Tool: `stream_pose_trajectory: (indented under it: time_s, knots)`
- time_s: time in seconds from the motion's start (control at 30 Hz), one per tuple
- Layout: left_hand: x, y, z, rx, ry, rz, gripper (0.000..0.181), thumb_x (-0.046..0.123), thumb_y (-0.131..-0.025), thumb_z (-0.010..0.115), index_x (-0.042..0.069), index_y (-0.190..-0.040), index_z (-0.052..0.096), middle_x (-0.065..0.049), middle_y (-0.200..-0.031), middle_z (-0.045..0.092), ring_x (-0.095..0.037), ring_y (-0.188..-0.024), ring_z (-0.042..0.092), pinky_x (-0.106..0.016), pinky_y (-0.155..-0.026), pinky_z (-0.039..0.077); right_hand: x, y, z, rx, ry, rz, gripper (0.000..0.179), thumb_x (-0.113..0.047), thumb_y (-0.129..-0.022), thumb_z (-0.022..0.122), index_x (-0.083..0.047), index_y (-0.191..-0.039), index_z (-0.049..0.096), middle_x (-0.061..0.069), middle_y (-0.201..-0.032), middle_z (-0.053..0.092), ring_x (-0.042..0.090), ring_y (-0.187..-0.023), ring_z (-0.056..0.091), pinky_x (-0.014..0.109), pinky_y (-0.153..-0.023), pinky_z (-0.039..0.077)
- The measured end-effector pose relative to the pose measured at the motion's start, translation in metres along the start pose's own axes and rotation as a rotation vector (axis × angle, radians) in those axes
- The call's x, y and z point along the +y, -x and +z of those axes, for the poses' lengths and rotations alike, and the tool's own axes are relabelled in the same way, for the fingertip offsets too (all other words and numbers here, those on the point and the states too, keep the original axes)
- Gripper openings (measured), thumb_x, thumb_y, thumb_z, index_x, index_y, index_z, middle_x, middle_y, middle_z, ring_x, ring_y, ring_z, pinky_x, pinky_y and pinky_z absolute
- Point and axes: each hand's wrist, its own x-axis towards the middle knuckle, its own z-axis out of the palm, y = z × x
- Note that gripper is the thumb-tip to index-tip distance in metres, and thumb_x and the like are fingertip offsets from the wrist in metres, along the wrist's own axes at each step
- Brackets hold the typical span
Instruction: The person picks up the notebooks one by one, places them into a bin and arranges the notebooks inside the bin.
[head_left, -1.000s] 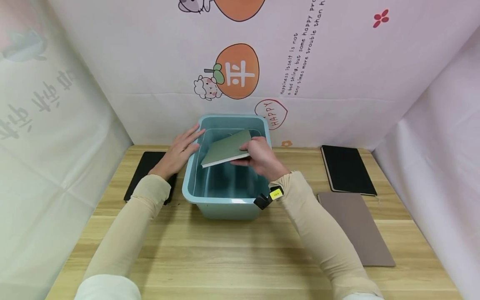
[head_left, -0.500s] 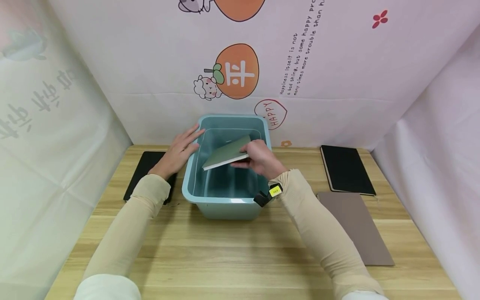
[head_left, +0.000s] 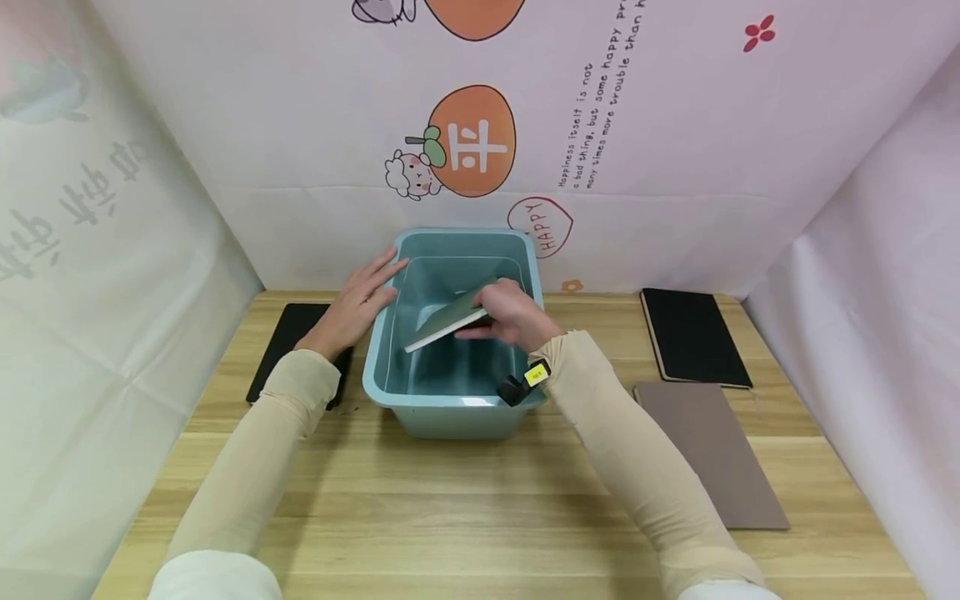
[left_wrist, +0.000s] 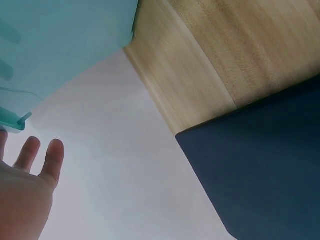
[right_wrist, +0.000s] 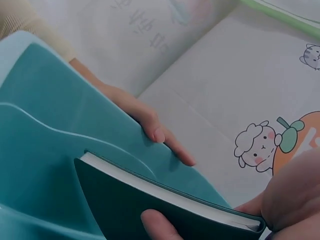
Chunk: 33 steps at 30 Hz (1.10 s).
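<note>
A light blue plastic bin (head_left: 457,421) stands at the back middle of the table. My right hand (head_left: 512,313) reaches into it and grips a green notebook (head_left: 448,322) by its right end, thumb on one cover and fingers on the other. The notebook is tilted inside the bin, its white page edges facing me; in the right wrist view the notebook (right_wrist: 165,197) slants across the bin's inner wall. My left hand (head_left: 358,302) rests on the bin's left rim, fingers stretched over the edge. Its fingers (left_wrist: 52,162) look straight in the left wrist view.
Left of the bin, partly under my left forearm, lies a black notebook (head_left: 288,350). Another black notebook (head_left: 693,337) lies at the back right, with a grey-brown notebook (head_left: 712,450) in front of it. Printed white cloth (head_left: 315,150) hangs behind and at both sides of the wooden table (head_left: 450,517).
My right hand has lowered the green notebook deeper into the bin and tilted it more steeply, shifting slightly left. My left hand has stayed on the rim.
</note>
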Motion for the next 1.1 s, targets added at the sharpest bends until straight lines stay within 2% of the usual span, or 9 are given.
stream_pose_trajectory:
  time_s: [0.27,0.53,0.7,0.83,0.9,1.1]
  knots:
    - [-0.002,0.001,-0.002,0.006,0.011,0.003,0.052,0.031,-0.110,0.040,0.037,-0.160,0.031,0.011,-0.173,0.012,-0.028,-0.162,0.005,-0.066,-0.126,0.002,0.001,-0.006,0.000,0.006,0.040,0.028,0.053,0.008,-0.097,0.034,0.001,-0.149,0.025,0.027,-0.152,0.033,0.046,-0.129,0.055,0.053,-0.099,0.056]
    - [-0.001,0.001,-0.001,-0.007,-0.003,-0.006,0.052,0.033,-0.110,0.040,0.040,-0.160,0.030,0.016,-0.172,0.010,-0.028,-0.162,0.004,-0.067,-0.125,0.002,0.000,-0.014,-0.006,0.041,-0.007,0.068,0.061,0.013,-0.096,0.031,-0.006,-0.153,0.019,0.021,-0.151,0.032,0.043,-0.134,0.050,0.051,-0.097,0.058]
    - [0.001,0.000,0.000,-0.009,-0.008,-0.010,0.052,0.034,-0.109,0.040,0.041,-0.160,0.030,0.014,-0.173,0.010,-0.029,-0.162,0.004,-0.068,-0.124,0.004,0.000,-0.015,-0.002,0.042,0.032,0.086,0.060,0.012,-0.097,0.032,-0.004,-0.153,0.022,0.020,-0.153,0.031,0.041,-0.127,0.052,0.050,-0.097,0.058]
    - [0.000,-0.002,0.000,-0.006,-0.017,0.004,0.051,0.034,-0.110,0.039,0.040,-0.160,0.031,0.011,-0.173,0.012,-0.028,-0.162,0.006,-0.067,-0.125,0.005,0.001,-0.016,0.001,0.032,0.140,0.108,0.057,0.007,-0.100,0.036,-0.004,-0.154,0.022,0.023,-0.150,0.033,0.039,-0.118,0.056,0.050,-0.097,0.058]
    - [0.000,-0.002,0.000,-0.004,-0.020,0.012,0.051,0.034,-0.110,0.039,0.040,-0.160,0.031,0.010,-0.173,0.012,-0.029,-0.162,0.007,-0.066,-0.125,0.005,0.001,-0.016,0.001,0.028,0.220,0.117,0.056,0.001,-0.101,0.040,-0.005,-0.154,0.023,0.023,-0.149,0.034,0.038,-0.120,0.055,0.051,-0.100,0.056]
    - [-0.002,-0.001,0.000,0.001,-0.022,0.030,0.051,0.032,-0.110,0.039,0.037,-0.161,0.031,0.008,-0.173,0.012,-0.030,-0.161,0.008,-0.065,-0.126,0.004,0.001,-0.015,-0.003,0.039,0.555,0.116,0.068,-0.021,-0.104,0.048,-0.006,-0.162,0.017,0.014,-0.167,0.021,0.033,-0.147,0.033,0.053,-0.121,0.035]
